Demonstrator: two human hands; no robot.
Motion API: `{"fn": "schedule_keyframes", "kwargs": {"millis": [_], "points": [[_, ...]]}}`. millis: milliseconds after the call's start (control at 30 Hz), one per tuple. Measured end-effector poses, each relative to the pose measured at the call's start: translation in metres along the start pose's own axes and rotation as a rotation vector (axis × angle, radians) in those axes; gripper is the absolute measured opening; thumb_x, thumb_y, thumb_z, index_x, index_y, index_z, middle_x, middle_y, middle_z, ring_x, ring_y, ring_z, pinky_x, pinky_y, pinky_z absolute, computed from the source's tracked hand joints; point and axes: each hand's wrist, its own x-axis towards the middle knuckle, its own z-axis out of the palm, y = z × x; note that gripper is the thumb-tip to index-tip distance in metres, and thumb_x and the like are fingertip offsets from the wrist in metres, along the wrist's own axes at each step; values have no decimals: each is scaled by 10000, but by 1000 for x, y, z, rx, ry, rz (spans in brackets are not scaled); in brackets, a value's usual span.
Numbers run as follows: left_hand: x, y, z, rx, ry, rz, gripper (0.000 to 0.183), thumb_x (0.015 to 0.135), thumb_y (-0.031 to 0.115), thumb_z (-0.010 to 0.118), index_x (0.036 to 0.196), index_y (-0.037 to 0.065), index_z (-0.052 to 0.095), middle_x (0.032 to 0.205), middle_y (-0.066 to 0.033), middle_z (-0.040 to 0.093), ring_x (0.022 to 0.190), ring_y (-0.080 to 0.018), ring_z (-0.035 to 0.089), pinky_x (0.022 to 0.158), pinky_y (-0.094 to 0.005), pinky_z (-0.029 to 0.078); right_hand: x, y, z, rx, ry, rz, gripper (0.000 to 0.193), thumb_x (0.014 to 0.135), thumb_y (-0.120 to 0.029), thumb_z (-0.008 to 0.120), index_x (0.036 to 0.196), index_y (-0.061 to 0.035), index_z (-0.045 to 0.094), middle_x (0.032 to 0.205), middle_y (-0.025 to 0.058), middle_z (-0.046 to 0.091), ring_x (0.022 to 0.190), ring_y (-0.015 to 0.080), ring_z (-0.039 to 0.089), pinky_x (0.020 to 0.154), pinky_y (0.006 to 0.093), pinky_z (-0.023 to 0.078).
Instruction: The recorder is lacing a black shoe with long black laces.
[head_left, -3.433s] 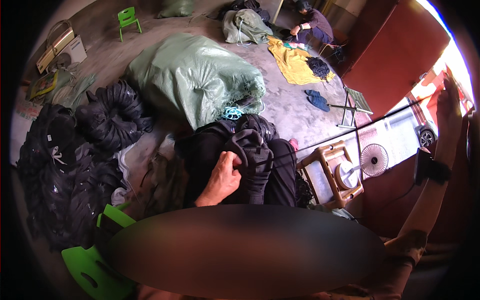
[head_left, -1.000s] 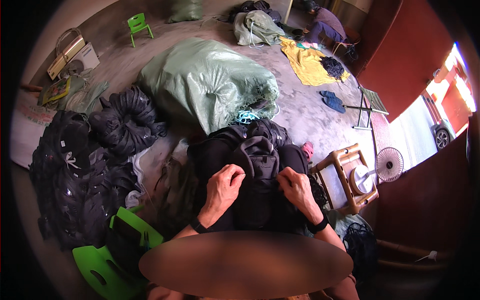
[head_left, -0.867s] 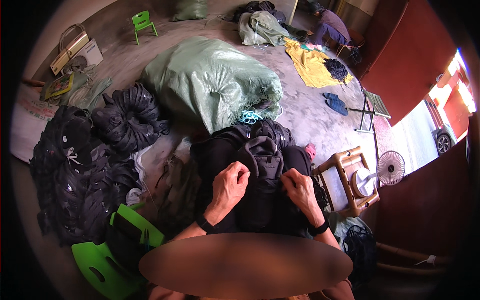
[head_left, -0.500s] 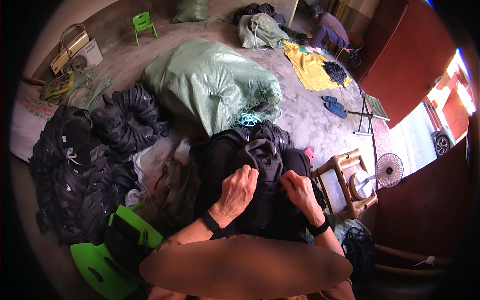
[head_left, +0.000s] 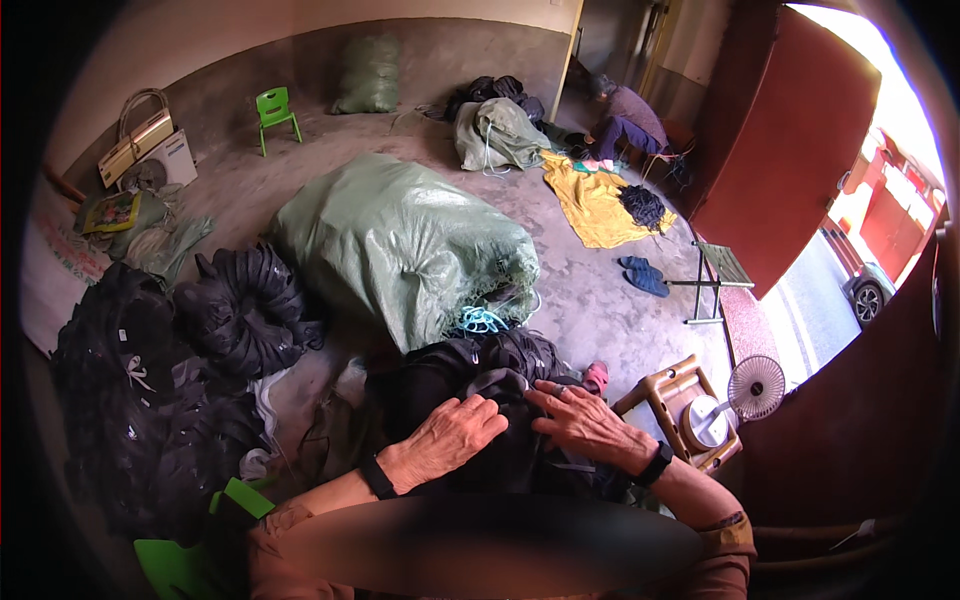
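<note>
On my lap is a dark grey fabric piece (head_left: 497,382), with both hands at its near side. My left hand (head_left: 450,440) is closed, fingers curled down onto the cloth. Beside it my right hand (head_left: 590,428) bends over the same piece, index finger and thumb pressed at its edge; the fingertips of both are partly hidden. A heap of black fabric pieces (head_left: 515,350) lies just beyond, against the big pale green woven sack (head_left: 400,240). Light blue cord (head_left: 482,320) hangs at the sack's mouth.
Bundles of black fabric pieces (head_left: 240,310) lie on the left, near a green plastic chair (head_left: 170,565). At right a small fan (head_left: 756,388) stands by a bamboo stool (head_left: 660,385). Farther off are blue slippers (head_left: 643,275), a folding stool (head_left: 725,265), a yellow cloth (head_left: 590,205) and a seated person (head_left: 635,120).
The view has tilted up, so the room sits lower in it. My hands have come closer together, and the fabric piece's opening, visible before, is now largely covered.
</note>
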Motion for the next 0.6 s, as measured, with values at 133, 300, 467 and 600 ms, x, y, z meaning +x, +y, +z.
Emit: {"fn": "schedule_keyframes", "kwargs": {"millis": [133,300,467,600], "points": [[8,1,-11,-28,-66,3,169,776,24,567,936,74,542,884,-75,514,872,-234,569,680,-319,515,7,5,-6,-37,18,-73,250,748,-210,677,949,-90,590,1289,143,518,1238,297,477,935,399,449],[1,-8,1,-68,41,17,111,786,9,548,875,71,522,827,-76,516,827,-233,583,646,-324,541,1,21,18,3,74,-110,241,803,-232,645,975,-81,569,1290,162,522,1225,317,504,942,405,465],[0,-14,14,-216,117,-52,133,756,-29,565,847,68,565,835,-82,545,851,-275,570,657,-358,540,-2,32,34,-22,104,-138,243,831,-254,638,977,-74,567,1288,159,541,1213,314,528,921,384,500],[-5,-9,15,-221,42,-112,240,717,0,706,926,80,617,887,-51,587,881,-257,563,705,-354,530,-3,25,34,7,90,-101,266,846,-311,645,938,-68,589,1298,160,538,1214,314,526,908,387,511]]}}
